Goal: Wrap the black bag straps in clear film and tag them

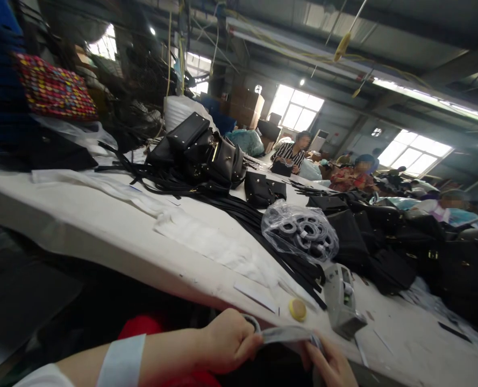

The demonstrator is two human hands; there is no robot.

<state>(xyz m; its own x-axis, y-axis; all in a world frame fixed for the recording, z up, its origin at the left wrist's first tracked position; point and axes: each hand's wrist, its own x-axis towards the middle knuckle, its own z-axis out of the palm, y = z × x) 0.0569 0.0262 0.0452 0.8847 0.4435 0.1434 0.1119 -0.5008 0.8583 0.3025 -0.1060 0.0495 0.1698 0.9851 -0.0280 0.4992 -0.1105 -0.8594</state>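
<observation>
While both hands worked at the table edge (101, 236), left hand (226, 341) and right hand (331, 365) each pinched the grey strip (285, 334), stretched taut between them (bagged rings (301, 231) lay near).

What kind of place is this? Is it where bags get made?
Probably a bag-making workshop. Black bags are piled on a long white table, beside black straps and a clear bag of rings. Other workers sit farther along under a high factory roof.
</observation>
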